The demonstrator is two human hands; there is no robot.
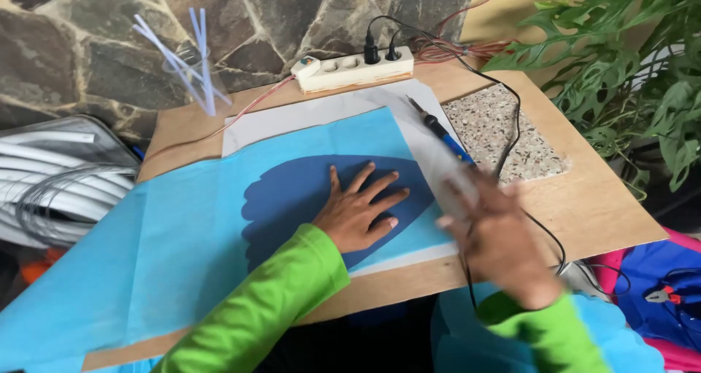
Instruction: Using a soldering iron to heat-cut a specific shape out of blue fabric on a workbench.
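On the board: your left hand (358,212), fingers spread flat on the dark blue sheet (292,190).
Right: your right hand (496,234), blurred, grips the soldering iron (438,130).

Bright lime-green long sleeves (277,300) on both arms, bare hands.

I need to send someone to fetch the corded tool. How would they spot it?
Start at the white power strip against the stone wall. Just below it, on the speckled stone tile's left edge, lies the blue-handled, metal-tipped pen-shaped tool. It alone trails a black cord, by the blurred right hand.
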